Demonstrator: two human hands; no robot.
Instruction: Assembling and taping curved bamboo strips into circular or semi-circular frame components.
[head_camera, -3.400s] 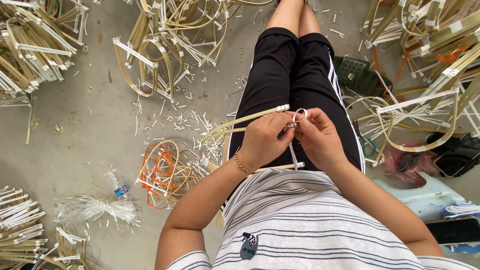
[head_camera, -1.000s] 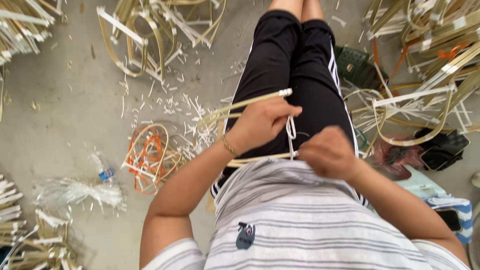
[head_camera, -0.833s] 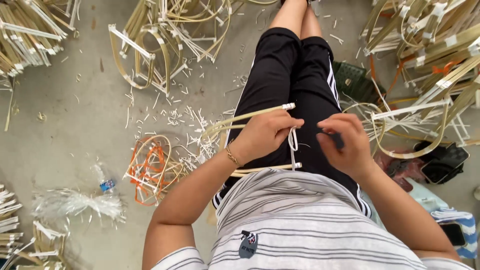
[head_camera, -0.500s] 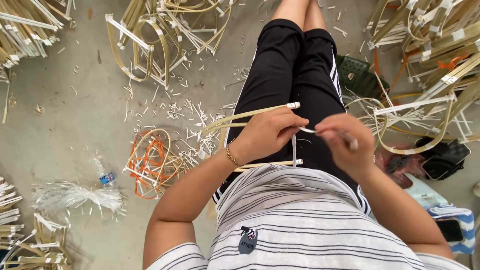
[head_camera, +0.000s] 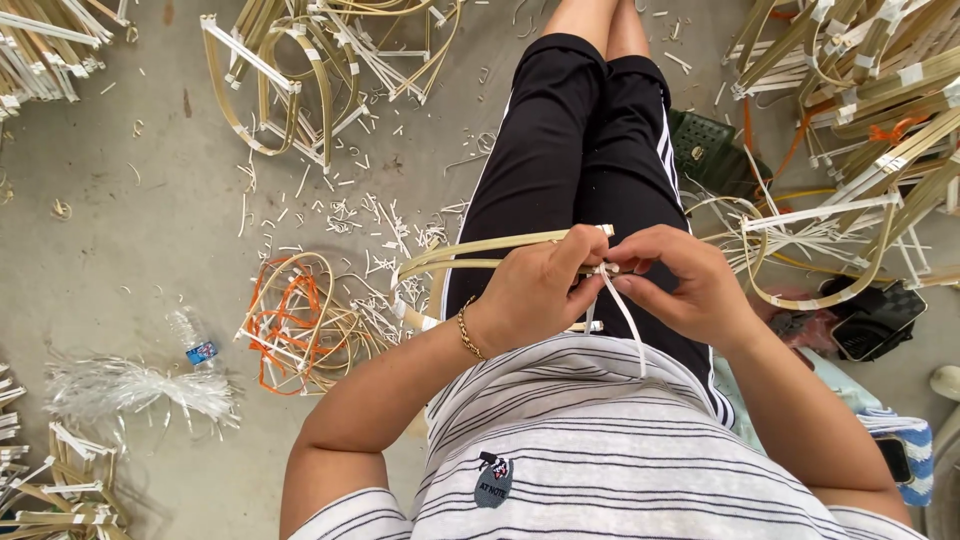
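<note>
A bent bamboo strip (head_camera: 480, 252) is being gripped over the lap by the left hand (head_camera: 540, 290), its end jutting out between both hands. A white plastic tie (head_camera: 625, 315) is being pinched at that end by the right hand (head_camera: 685, 285), its tails hanging down toward the striped shirt (head_camera: 600, 450). Cut scraps (head_camera: 350, 215) are lying on the floor (head_camera: 120, 250) to the left.

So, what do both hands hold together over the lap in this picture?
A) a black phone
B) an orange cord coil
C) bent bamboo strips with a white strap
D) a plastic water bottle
C: the left hand and right hand meet on the bent bamboo strips, and the white strap hangs between them.
</note>
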